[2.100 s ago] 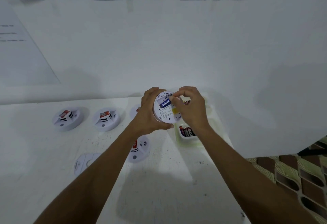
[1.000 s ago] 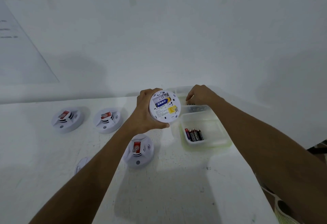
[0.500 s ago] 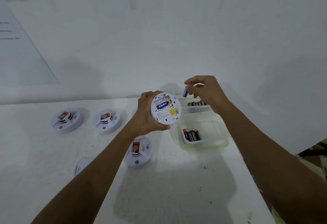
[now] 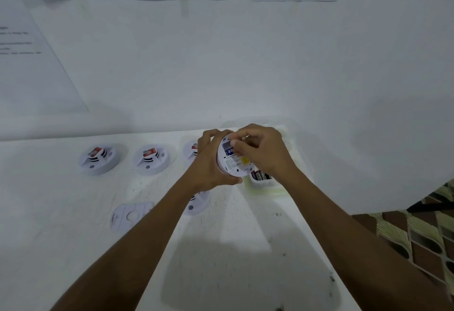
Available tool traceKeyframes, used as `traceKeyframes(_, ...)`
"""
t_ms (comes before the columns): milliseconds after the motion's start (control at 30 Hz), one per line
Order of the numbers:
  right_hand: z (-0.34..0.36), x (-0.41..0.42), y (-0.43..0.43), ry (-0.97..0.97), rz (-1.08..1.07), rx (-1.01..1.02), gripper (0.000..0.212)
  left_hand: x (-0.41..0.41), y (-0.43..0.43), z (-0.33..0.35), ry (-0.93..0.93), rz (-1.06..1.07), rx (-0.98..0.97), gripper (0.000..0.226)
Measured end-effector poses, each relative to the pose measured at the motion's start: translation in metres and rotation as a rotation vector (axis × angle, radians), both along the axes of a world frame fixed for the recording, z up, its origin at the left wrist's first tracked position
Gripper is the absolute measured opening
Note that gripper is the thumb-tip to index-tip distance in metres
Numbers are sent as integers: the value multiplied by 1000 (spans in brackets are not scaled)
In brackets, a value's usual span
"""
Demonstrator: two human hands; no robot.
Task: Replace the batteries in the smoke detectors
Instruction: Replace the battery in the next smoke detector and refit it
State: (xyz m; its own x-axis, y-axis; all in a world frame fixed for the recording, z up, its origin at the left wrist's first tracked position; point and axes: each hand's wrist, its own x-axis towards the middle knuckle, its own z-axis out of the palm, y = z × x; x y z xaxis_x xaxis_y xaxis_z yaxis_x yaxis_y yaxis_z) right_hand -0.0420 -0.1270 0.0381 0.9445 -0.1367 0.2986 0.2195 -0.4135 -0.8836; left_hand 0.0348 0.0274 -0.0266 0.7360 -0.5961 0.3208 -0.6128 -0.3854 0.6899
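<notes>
left hand (image 4: 208,163) grips the opened smoke detector (image 4: 233,166) mid-frame, right hand (image 4: 265,153) pinching what's probably a fresh battery, hidden under its fingers, into the bay, next press it flat between the contacts.

Open along the near edge of the table (image 4: 233,273) and at its near left corner. Blocked along the far edge by a leftmost detector (image 4: 99,160), a second detector (image 4: 151,159) and, at the right edge, a battery tray (image 4: 267,189). Narrowed mid-table by a mounting plate (image 4: 130,216) and another detector (image 4: 197,205).
</notes>
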Motion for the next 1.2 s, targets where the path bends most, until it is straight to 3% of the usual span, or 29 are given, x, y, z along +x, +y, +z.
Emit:
traceKeyframes(67, -1, -4, 4, -9, -29, -103, 21, -9, 4, 4, 16, -11, -25, 99)
traceKeyframes(167, -2, -8, 10, 57, -152, -238, 56, -21, 10, 9, 11, -5, -57, 97)
traceKeyframes(300, 1, -15, 19, 216, -158, -50, 76, -32, 22, 12, -7, 7, -48, 96)
traceKeyframes(833, -19, -3, 146, 212, -26, 290, 45, -33, 179, 13, 69, -71, -13, 101)
traceKeyframes(1000, -35, 1, 195, 242, -2, 275, 27, -22, 248, 1, 115, -73, 6, 106)
traceKeyframes(1067, -47, 2, 212, 221, -34, 176, 21, -20, 272, -3, 149, -54, -1, 107)
traceKeyframes(1200, -78, 0, 234, 195, 30, -338, 28, -16, 309, -10, 155, -3, -11, 105)
